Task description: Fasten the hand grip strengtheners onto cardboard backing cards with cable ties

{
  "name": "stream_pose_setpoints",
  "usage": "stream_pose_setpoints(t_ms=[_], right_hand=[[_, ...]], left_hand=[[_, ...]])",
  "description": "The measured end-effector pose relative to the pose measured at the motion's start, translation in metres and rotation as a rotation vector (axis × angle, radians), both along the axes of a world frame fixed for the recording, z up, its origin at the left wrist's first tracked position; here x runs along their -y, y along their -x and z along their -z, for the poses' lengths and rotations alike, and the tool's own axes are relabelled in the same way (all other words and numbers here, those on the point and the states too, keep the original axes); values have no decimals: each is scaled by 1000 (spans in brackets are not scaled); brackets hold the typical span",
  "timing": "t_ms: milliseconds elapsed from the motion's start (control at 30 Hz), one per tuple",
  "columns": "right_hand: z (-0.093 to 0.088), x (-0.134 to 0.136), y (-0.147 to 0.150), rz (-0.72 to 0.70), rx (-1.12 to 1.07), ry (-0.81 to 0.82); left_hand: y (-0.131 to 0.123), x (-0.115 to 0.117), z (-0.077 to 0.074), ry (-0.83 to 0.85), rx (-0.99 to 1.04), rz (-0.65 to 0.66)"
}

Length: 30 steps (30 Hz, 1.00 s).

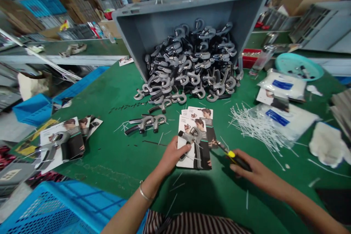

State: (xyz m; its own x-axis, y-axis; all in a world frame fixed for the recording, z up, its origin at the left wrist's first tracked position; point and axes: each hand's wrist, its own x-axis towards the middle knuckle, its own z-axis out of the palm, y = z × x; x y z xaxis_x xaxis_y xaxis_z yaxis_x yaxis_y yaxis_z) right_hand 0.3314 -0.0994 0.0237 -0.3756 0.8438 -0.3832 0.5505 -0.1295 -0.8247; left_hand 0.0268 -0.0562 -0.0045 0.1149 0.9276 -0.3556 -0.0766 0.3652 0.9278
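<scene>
My left hand [175,155] is closed on a printed backing card [205,153], its thumb pressing a grey-and-black hand grip strengthener [195,138] against the card's front. More printed cards [210,114] lie just behind it. My right hand [245,166] is wrapped round the black-and-yellow handle of a pair of pliers [233,154], whose jaws point left toward the card without touching it. Several loose hand grips [148,121] lie on the green table [123,164] beyond my left hand. A spread of thin white cable ties [253,126] is to the right.
A grey crate [189,7] tipped on its side spills a heap of hand grips onto the table. Carded grips [59,140] are stacked at the left. Plastic bags [282,117], a white glove [326,144] and a turquoise tray [298,62] lie right. A blue basket [63,204] stands front left.
</scene>
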Motion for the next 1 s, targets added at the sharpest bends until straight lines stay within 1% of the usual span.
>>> stream_pose_setpoints(t_ms=[67, 133, 200, 267, 367, 500, 633, 733, 833, 900, 1000], right_hand=[[3, -4, 18, -153, 221, -295], [8, -13, 32, -248, 447, -572], [14, -21, 41, -288, 618, -748], [20, -26, 47, -276, 705, -839], [27, -25, 54, -221, 727, -880], [34, -20, 60, -158, 692, -862], [39, -20, 61, -128, 683, -845], [39, -24, 61, -128, 662, -852], [38, -28, 61, -167, 631, -839], [40, -29, 61, -187, 598, -802], [45, -31, 58, -178, 532, -731]], left_hand=[[-1, 0, 0, -26, -56, 13], [-2, 0, -1, -29, -58, 18], [-3, 0, -2, -19, -39, 11], [-2, 1, -1, -16, -40, 0], [1, 0, 1, -27, -49, -3], [3, -4, 4, -36, -62, 16], [3, -6, 6, -47, -72, 27], [4, -6, 7, -36, -61, 23], [4, -6, 6, -18, -40, 14], [5, -7, 6, -12, -40, 10], [5, -7, 7, -9, -52, 3]])
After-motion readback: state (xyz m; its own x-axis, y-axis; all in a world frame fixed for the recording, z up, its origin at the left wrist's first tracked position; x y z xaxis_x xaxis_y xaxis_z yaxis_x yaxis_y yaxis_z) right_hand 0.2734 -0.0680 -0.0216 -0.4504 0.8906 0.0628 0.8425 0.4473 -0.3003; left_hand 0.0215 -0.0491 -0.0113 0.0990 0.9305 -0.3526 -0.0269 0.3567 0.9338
